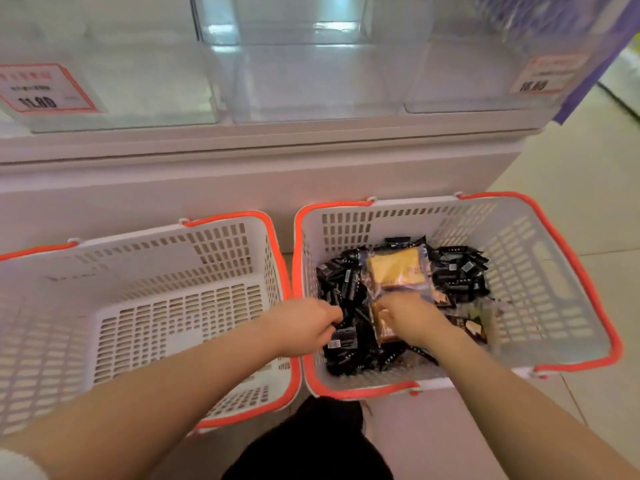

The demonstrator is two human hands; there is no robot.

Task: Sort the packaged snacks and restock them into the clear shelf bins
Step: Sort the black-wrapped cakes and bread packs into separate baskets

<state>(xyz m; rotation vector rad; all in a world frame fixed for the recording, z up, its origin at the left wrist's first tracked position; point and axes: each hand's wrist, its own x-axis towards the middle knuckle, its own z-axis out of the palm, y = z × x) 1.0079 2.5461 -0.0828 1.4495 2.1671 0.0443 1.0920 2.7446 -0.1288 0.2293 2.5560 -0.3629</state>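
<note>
The right-hand white basket point(540, 271) with an orange rim holds several small black snack packets point(457, 271) and yellow packets in clear wrap point(398, 268). My left hand point(304, 325) reaches over the basket's left rim, its fingers curled on a black packet point(343, 339). Beside it, my right hand point(412, 317) is down in the pile, fingers closed on a yellow packet point(381, 327). Above on the shelf stand clear bins: left point(145, 84), middle point(311, 81) and right point(460, 77).
A second white basket point(145, 271) with nothing in it sits on the floor to the left. Red-bordered price tags hang on the left bin point(41, 90) and right bin point(543, 76). The white shelf base point(242, 181) rises behind the baskets. Tiled floor lies to the right.
</note>
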